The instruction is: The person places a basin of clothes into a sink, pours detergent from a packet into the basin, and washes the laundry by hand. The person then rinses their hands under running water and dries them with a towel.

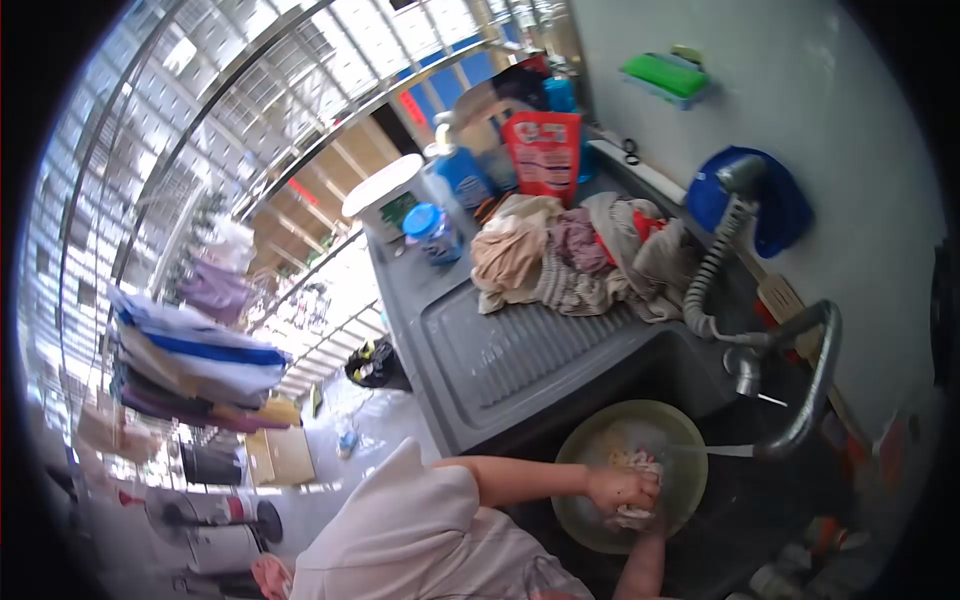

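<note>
Both of my hands are together over a yellow-green basin (573, 510) that stands in the dark sink. My left hand (618, 490) is closed around a wet, light-coloured piece of cloth (640, 462) with reddish patterning. Pressed in from below, my right hand (645, 528) is partly hidden by the left and blurred, but its fingers seem wrapped on the same cloth. Whitish, sudsy water lies in the basin. A stream of water runs from the curved metal faucet (825, 370) into the basin beside my hands.
A pile of laundry (580, 250) lies on the grey ribbed washboard counter (480, 350). Behind it stand a red pouch (545, 150), a blue pump bottle (462, 178), a blue-lidded jar (432, 235) and a white tub (385, 190). A coiled hose (705, 280) hangs beside the faucet.
</note>
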A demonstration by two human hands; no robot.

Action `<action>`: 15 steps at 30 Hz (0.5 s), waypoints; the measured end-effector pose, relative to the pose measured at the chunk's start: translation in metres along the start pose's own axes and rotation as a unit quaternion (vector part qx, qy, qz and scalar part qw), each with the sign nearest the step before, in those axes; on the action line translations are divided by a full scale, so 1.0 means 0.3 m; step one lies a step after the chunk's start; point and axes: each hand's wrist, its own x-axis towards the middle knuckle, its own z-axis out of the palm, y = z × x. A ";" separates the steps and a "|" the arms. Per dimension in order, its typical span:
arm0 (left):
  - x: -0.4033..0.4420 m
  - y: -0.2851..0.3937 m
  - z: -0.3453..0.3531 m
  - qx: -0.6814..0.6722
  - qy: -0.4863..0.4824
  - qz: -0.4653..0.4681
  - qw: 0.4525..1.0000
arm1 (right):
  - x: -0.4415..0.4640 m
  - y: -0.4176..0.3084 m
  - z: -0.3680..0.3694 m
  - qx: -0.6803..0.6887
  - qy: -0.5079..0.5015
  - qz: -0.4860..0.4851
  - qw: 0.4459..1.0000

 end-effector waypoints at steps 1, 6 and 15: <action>-0.025 -0.021 0.001 0.026 0.008 0.011 1.000 | -0.017 -0.027 -0.031 0.052 -0.033 0.028 0.998; -0.141 -0.072 0.013 0.191 -0.100 -0.376 0.901 | -0.013 -0.173 -0.097 0.260 -0.149 0.159 0.941; -0.135 -0.351 0.396 0.250 -0.021 -0.526 0.813 | 0.002 -0.298 0.127 -0.198 0.212 0.155 0.944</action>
